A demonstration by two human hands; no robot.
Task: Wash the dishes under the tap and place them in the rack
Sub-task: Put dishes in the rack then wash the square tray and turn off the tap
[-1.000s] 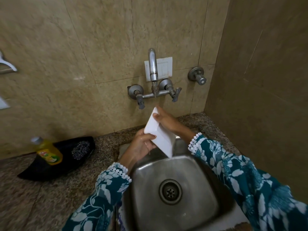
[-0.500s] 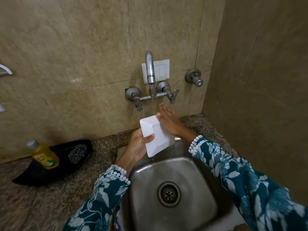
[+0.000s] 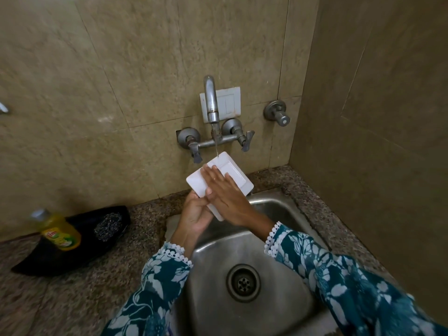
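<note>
Head view. Dish [image 3: 232, 174]: white, rectangular, shallow, held tilted above the back edge of the sink [image 3: 274, 309], between my two hands and under the tap [image 3: 210, 100]. A thin stream of water falls from the spout onto the dish's far corner, just beyond my right fingertips.

Left hand [image 3: 194, 214]: below the dish, fingers and thumb curled round its near edge, gripping it.

Right hand [image 3: 225, 192]: lying flat on the dish's upper face, fingers straight and spread, pressing on it; it overlaps my left thumb, so the two hands meet at the dish.

Sleeves: teal with white floral print and white lace cuffs, one on each arm.

Left of my left hand, well apart on the speckled counter [image 3: 80, 294]: black tray [image 3: 80, 258] holding a yellow dish-soap bottle [image 3: 58, 231] and a steel scrubber [image 3: 108, 225].

Drain [image 3: 243, 283]: below both hands, in the sink's floor.
</note>
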